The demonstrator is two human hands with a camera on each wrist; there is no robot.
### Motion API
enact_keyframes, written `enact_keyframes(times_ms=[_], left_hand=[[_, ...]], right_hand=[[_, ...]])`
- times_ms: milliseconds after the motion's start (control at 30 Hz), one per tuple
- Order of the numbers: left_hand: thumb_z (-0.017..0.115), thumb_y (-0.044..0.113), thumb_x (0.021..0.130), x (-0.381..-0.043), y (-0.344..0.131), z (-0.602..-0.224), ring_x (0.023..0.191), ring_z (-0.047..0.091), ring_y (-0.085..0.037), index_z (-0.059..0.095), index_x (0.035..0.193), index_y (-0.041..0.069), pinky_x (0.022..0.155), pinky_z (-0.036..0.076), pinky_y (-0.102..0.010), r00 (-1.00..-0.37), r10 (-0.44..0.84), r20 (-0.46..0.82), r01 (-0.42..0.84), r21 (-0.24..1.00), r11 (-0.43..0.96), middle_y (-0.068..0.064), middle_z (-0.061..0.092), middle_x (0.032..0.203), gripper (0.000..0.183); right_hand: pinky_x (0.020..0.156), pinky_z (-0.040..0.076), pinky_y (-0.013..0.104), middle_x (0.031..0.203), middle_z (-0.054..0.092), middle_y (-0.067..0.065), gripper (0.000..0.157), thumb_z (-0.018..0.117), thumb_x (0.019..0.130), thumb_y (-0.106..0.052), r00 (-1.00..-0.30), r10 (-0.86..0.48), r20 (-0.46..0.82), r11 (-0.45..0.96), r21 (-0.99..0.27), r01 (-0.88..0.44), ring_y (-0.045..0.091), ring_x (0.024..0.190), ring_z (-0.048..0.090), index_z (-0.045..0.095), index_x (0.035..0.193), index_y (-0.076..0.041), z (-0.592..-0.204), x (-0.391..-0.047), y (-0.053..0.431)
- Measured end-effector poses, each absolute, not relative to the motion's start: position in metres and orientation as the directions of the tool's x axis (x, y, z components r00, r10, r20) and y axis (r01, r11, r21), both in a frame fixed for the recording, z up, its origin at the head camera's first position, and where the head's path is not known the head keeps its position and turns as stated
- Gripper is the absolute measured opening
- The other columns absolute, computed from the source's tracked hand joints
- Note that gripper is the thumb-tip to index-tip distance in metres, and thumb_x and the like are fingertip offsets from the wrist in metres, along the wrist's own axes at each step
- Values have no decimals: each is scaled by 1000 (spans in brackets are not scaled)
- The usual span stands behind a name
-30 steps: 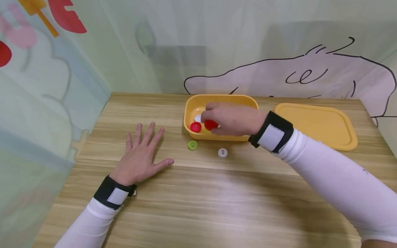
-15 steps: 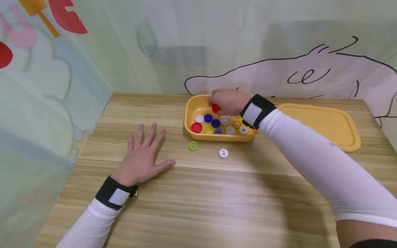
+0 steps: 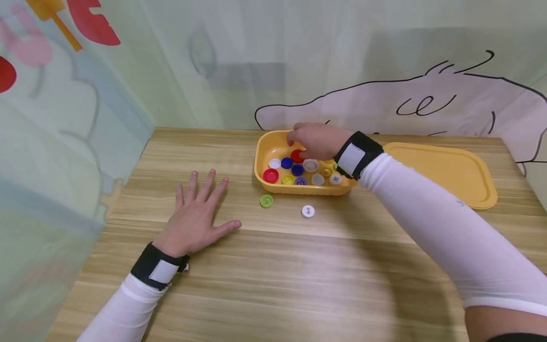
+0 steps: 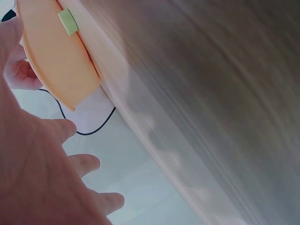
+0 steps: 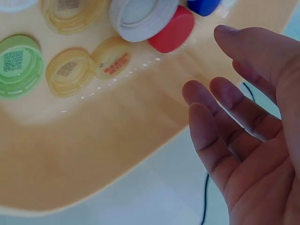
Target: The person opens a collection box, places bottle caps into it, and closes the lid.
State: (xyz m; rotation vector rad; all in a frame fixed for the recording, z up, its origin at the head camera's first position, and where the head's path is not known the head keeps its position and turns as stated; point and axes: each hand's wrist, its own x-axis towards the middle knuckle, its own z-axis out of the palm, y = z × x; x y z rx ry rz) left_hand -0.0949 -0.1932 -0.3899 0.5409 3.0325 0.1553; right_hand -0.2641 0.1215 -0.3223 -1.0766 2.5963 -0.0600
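In the head view my right hand (image 3: 321, 140) hovers over the back of a yellow plastic box (image 3: 259, 161). Its fingers and thumb stand apart, and the right wrist view shows nothing between them. Just below lies a red bottle cap (image 3: 297, 156), leaning against a whitish cap (image 5: 140, 18) in the right wrist view. Around it in the box are several more caps, such as a blue cap (image 3: 287, 163), a yellow cap (image 3: 288, 179) and another red cap (image 3: 270, 175). My left hand (image 3: 192, 223) rests on the table, fingers spread.
In front of the box, a green cap (image 3: 267, 201) and a white cap (image 3: 307, 211) lie on the wooden table (image 3: 273, 285). A yellow lid (image 3: 444, 175) lies to the right, partly behind my right forearm. A printed curtain (image 3: 239, 61) hangs behind the table.
My right hand has moved toward the back of the box with a red cap, then let it go. That cap now lies among the others. The left hand has stayed put.
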Motion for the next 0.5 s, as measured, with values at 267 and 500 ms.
enact_keyframes(times_ms=[267, 500], left_hand=[[31, 88, 83, -96, -194, -391, 146, -17, -42, 12, 163, 23, 108, -6, -71, -937, 348, -39, 342, 105, 934, -10, -6, 166, 105], [31, 88, 83, -97, -194, -390, 146, -16, -42, 12, 163, 23, 108, -7, -70, -937, 347, -41, 341, 104, 934, -10, -6, 166, 105]], right_hand=[[88, 52, 34, 118, 57, 6, 40, 75, 90, -24, -662, -716, -221, 696, -154, -702, 21, 99, 57, 63, 127, -13, -297, -232, 125], [86, 53, 30, 114, 60, 4, 45, 78, 87, -28, -590, -797, -130, 603, -114, -789, 18, 98, 60, 63, 126, -13, -280, -189, 128]])
